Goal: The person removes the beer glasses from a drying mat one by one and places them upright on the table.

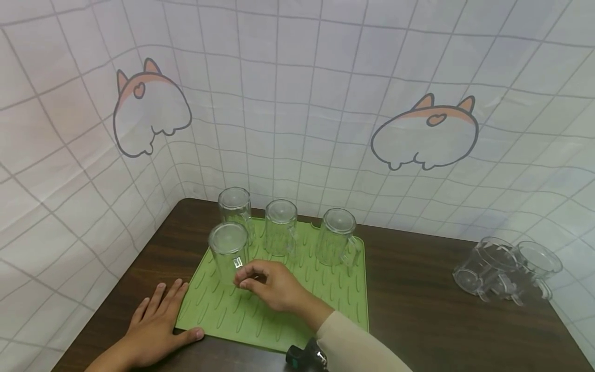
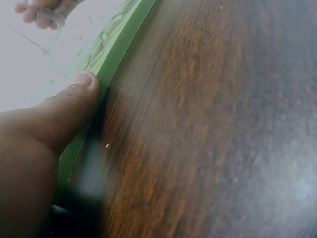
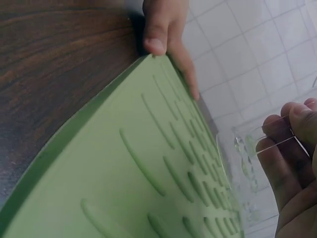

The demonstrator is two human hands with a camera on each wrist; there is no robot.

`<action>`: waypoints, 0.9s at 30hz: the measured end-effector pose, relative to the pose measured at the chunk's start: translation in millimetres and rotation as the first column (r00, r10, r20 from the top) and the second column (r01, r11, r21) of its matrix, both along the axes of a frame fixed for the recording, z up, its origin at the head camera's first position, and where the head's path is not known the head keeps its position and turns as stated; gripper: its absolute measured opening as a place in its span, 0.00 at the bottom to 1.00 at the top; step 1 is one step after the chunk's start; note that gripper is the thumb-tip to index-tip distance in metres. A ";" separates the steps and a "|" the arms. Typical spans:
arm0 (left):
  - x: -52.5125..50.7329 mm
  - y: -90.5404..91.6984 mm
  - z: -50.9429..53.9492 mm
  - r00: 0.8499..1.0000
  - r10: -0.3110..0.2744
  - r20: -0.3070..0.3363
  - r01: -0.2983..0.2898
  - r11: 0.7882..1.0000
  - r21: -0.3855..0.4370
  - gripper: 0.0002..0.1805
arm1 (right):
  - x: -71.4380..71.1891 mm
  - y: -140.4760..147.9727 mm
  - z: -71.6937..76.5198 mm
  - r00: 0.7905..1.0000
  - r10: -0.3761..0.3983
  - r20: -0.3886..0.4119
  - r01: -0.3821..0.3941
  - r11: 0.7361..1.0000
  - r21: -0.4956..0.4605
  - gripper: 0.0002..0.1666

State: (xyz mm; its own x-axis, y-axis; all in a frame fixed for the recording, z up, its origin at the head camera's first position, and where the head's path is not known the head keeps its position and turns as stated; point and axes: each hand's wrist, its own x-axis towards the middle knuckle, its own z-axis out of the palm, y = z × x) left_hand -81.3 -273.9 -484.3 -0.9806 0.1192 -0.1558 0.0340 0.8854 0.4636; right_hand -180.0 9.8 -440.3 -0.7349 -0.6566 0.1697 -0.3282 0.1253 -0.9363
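My right hand (image 1: 279, 289) pinches the handle of a clear glass mug (image 1: 228, 245), bottom up at the left of the green ridged mat (image 1: 260, 325). The right wrist view shows the fingers of that hand (image 3: 290, 163) curled round the clear handle, beside the mat (image 3: 109, 183). With fingers spread, my left hand (image 1: 155, 330) rests at the mat's front left corner; its thumb (image 2: 67, 109) lies on the mat's edge (image 2: 119, 54) in the left wrist view. Whether the held mug touches the mat is hard to tell.
Three more glass mugs stand bottom up along the mat's back: left (image 1: 234, 199), middle (image 1: 281, 227) and right (image 1: 337, 235). Further glass mugs (image 1: 488, 263) sit close together at the right of the dark wooden table (image 1: 413, 310). A grid-patterned curtain (image 1: 288, 103) hangs behind.
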 end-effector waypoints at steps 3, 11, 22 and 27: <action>0.4 0.0 -0.6 1.000 -0.002 -0.003 0.002 1.000 0.002 0.67 | 3.3 5.2 4.8 1.000 0.013 -0.009 -0.013 1.000 -0.014 0.05; 1.2 0.5 -2.0 1.000 0.001 -0.025 -0.001 1.000 -0.011 0.67 | 10.6 23.8 16.2 0.999 0.041 -0.008 -0.041 0.999 0.004 0.05; 0.1 0.8 -2.3 1.000 0.002 -0.003 -0.002 1.000 -0.014 0.68 | 21.9 55.3 20.2 0.999 0.023 -0.048 -0.020 0.999 0.047 0.04; 0.8 0.8 -1.1 1.000 0.001 0.004 -0.001 1.000 -0.003 0.68 | 26.8 68.6 23.5 0.998 0.007 -0.067 -0.003 0.998 0.065 0.03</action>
State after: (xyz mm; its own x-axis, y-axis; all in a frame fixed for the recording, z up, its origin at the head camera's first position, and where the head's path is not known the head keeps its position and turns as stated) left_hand -80.5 -273.1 -485.4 -0.9802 0.1174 -0.1597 0.0311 0.8869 0.4609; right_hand -153.2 78.3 -416.8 -0.7200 -0.6713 0.1757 -0.3908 0.1830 -0.9021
